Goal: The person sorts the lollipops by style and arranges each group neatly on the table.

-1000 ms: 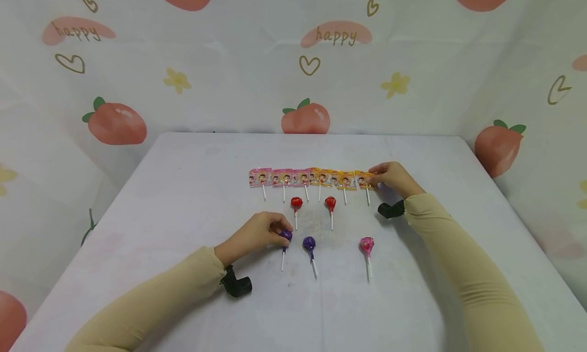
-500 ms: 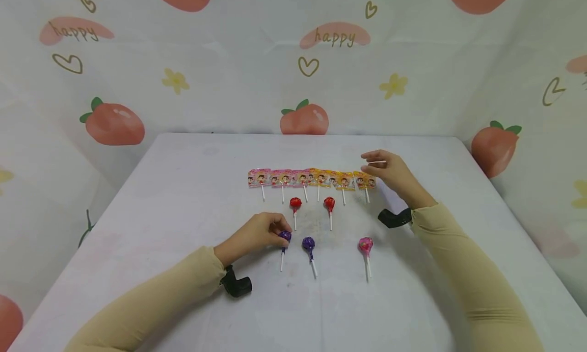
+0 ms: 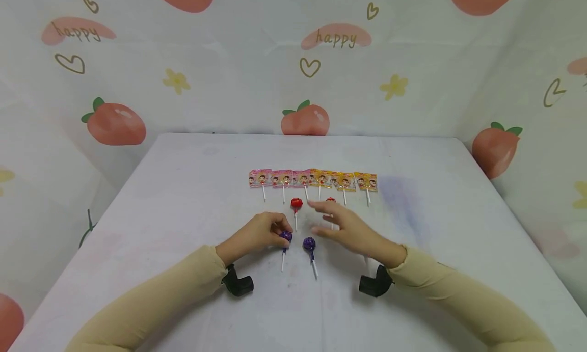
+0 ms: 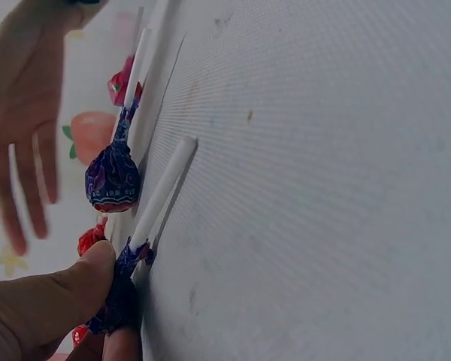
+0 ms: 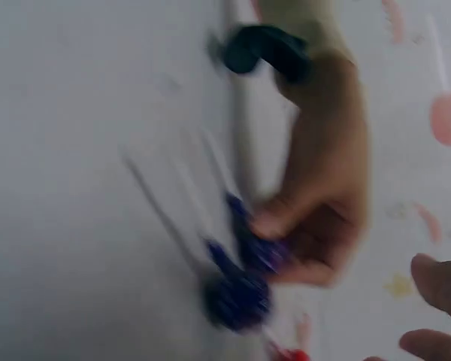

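My left hand [image 3: 257,234] pinches a purple-wrapped lollipop [image 3: 286,236] by its wrapped head; its white stick points toward me. In the left wrist view the thumb [image 4: 90,274] presses on the wrapper. A second purple lollipop [image 3: 309,245] lies just to the right. Above the table, my right hand [image 3: 353,234] is held with fingers spread and nothing in them, close to that second lollipop. It partly covers a red lollipop [image 3: 330,199] and hides most of a pink one [image 4: 119,89], which shows in the left wrist view. Another red lollipop [image 3: 296,204] lies between the hands.
Farther back, flat-packed lollipops lie in a row, pink packets [image 3: 282,179] on the left and yellow packets [image 3: 344,181] on the right. A white cloth covers the table [image 3: 192,163]. Behind it hangs a printed curtain [image 3: 238,61].
My right hand has left the rightmost yellow packet and swept toward me and left, over the red and pink lollipops. The left hand keeps its pinch on the purple lollipop.
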Motion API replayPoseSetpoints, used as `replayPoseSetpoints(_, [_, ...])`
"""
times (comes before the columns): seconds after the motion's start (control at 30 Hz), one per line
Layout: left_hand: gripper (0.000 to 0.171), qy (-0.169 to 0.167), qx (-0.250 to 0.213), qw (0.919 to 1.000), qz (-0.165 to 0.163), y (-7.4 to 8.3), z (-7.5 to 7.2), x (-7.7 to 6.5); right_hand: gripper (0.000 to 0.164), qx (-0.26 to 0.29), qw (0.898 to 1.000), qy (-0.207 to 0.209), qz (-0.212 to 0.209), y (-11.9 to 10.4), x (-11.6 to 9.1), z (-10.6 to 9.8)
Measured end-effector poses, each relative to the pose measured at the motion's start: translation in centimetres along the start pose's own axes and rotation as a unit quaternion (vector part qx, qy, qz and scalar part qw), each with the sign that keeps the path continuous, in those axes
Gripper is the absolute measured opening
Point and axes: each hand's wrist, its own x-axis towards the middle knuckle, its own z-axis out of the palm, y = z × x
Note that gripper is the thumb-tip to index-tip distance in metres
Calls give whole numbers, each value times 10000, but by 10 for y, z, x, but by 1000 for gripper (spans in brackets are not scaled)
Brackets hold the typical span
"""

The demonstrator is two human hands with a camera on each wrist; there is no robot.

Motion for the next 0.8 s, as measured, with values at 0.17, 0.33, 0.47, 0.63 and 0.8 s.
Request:
replayPoseSetpoints(0.17, [20,13,14,10000,26,1,1,0,46,-736,9945,-747,44,5,-6,21])
replayPoseSetpoints(0.33, [19,44,-5,10000,8,1,1,0,34,-1656,9824,-765,-405,10,-5,31])
replayPoseSetpoints(0.47, [20,28,-43,10000,-14,1,1,0,29,-1769,9813,-601,-458,10,-3,34])
replayPoseSetpoints(0.63, [20,7,-63,10000,31,0,1,1,26,-1494,9872,-549,-102,7,3,35])
replayPoseSetpoints(0.8, [20,7,-53,10000,64,0,0,0,28,-1224,9913,-472,83,2,13,35])
